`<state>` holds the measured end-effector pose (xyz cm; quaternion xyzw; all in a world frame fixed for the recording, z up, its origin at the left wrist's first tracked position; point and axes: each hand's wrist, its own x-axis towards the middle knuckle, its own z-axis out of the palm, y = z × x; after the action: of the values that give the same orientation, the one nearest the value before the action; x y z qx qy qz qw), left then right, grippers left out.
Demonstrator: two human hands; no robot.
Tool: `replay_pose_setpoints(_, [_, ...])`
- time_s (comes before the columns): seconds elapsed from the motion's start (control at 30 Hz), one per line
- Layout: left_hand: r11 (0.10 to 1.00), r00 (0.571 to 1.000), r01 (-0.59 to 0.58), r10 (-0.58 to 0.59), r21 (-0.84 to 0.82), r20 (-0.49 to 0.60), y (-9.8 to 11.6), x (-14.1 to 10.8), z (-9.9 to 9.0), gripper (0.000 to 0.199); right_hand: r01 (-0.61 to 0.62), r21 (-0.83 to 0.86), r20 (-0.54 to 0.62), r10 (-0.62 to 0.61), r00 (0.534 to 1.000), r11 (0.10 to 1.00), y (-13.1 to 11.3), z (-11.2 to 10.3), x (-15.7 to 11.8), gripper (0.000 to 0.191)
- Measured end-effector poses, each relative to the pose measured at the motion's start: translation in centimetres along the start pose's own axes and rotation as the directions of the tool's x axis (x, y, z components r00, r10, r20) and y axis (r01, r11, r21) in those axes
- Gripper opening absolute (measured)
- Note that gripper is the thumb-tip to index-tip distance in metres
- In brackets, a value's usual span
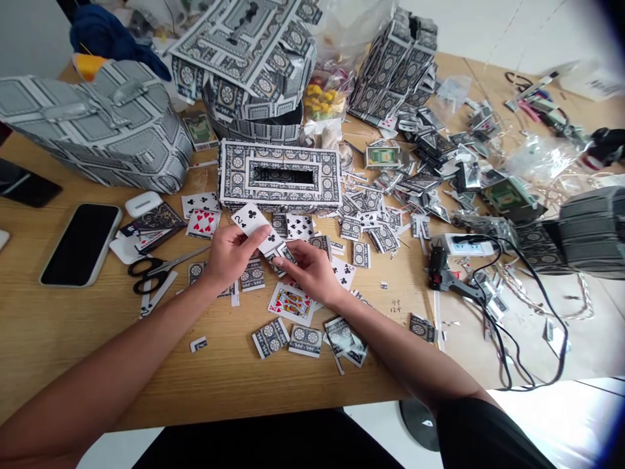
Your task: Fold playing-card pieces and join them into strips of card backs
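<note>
head view: the left hand (232, 254) holds a two of clubs card (249, 221) between thumb and fingers, over a wooden table (97, 345), just below a card-covered box (279, 174) with a slot in its top. the right hand (307, 270), fingers narrowed, touches a patterned card scrap (282, 259) by that card's lower end; whether it grips, i can't tell. a king card (291, 303) lies below, with scissors (156, 270) left and a glue gun (446, 273) right.

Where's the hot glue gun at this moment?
In the head view, the hot glue gun lies at the right of the table, below a white power strip.
</note>
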<state>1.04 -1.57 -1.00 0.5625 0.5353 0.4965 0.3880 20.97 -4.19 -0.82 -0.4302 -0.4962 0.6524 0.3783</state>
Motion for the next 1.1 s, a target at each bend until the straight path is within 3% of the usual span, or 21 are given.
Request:
replay_pose_setpoints(0.57, [0.997,0.996,-0.062,0.058,0.052,0.065,1.4,0.1,0.1,0.043,0.026,-0.073,0.018,-0.025,1.000,0.997,0.8,-0.4,0.3,0.043])
replay_pose_setpoints(0.83, [0.995,0.996,-0.066,0.061,0.078,0.064,1.1,0.0,0.1,0.051,0.029,-0.054,0.025,-0.028,0.999,0.998,0.5,-0.4,0.1,0.042])
replay_pose_setpoints(1.1, [0.987,0.985,-0.125,0.111,0.103,0.129,1.3,-0.3,0.2,0.043,0.029,-0.061,0.018,-0.028,0.999,0.998,0.2,-0.4,0.0,0.042])
